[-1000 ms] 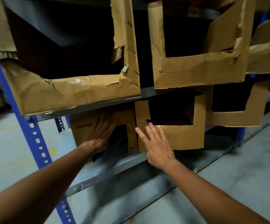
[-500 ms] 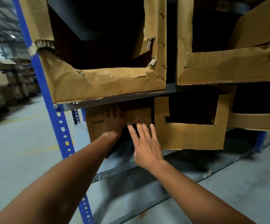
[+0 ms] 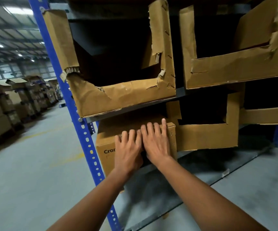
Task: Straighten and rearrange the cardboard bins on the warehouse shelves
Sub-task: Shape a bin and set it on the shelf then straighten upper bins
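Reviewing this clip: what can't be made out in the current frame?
Head view only:
- Printed word on the lower-left bin: only "Cro" shows; the left hand covers the rest.
- That bin's front opening: hidden behind the left hand and right hand.
- Contents of the torn upper bin: lost in shadow.
- Far-right bin: cut off by the frame edge.

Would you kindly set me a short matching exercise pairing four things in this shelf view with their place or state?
Things:
1. torn bin
2. printed box
3. upright post
4. stacked cartons

Descriptions:
A. blue, punched with holes
B. far down the aisle at left
C. upper shelf, ragged front edge
D. lower shelf, under the left hand and right hand

Pairs: 1-C, 2-D, 3-A, 4-B
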